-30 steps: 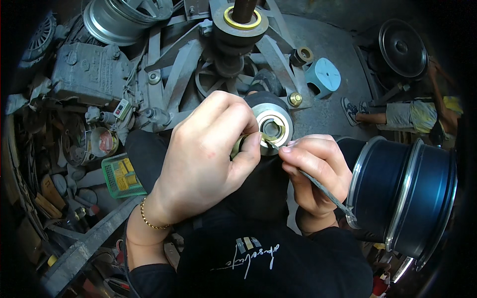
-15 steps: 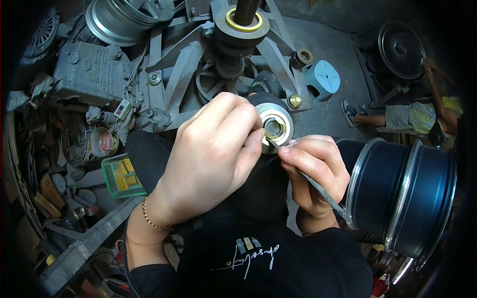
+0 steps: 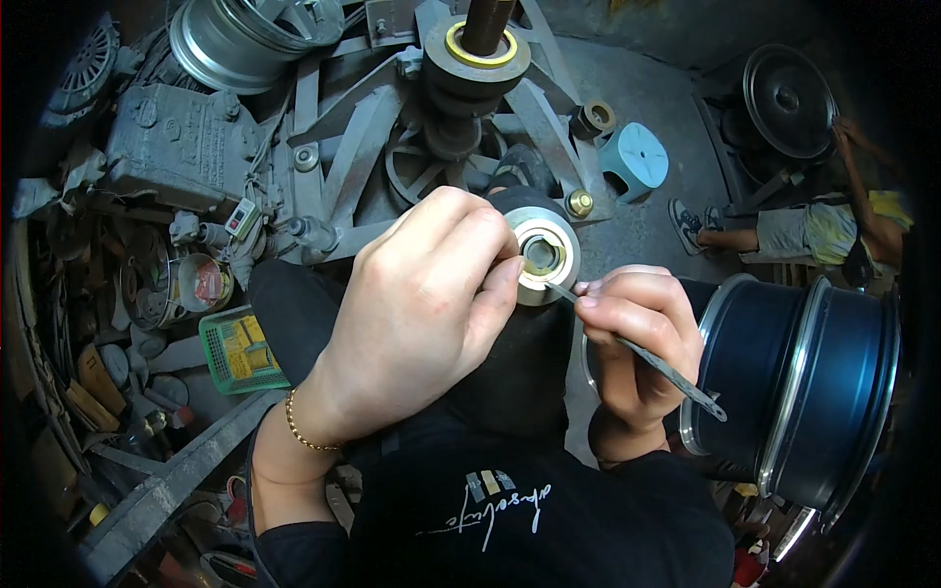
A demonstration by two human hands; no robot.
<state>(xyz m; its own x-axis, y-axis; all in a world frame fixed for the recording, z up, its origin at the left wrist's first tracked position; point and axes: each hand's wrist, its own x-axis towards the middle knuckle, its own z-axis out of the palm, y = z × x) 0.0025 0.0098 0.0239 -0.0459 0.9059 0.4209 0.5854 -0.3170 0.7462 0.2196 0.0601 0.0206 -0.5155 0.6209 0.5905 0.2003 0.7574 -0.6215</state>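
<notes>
A round metal part (image 3: 572, 244) with a pale ring (image 3: 568, 257) set in its face and a hole in the middle rests over my dark-clothed legs. My left hand (image 3: 426, 279) is closed in a pinch at the left edge of that ring, thumb and fingertips against it; the exact grip is partly hidden. In my right hand (image 3: 642, 338) is a thin flat metal strip (image 3: 676, 376) with a small hole in its rear end, held like a pen. Its narrow tip points at the ring's lower right edge.
A steel frame with a yellow-ringed spindle (image 3: 480, 61) stands ahead. Wheel rims (image 3: 833, 372) are close on the right, near a blue stool (image 3: 637, 157). To the left are a green basket (image 3: 211, 358) and a grey motor housing (image 3: 176, 147). A person (image 3: 823, 230) works at far right.
My right hand has shifted a little to the right with the metal strip, drawing its tip from the inner opening out toward the ring's edge. My left hand stays nearly in place.
</notes>
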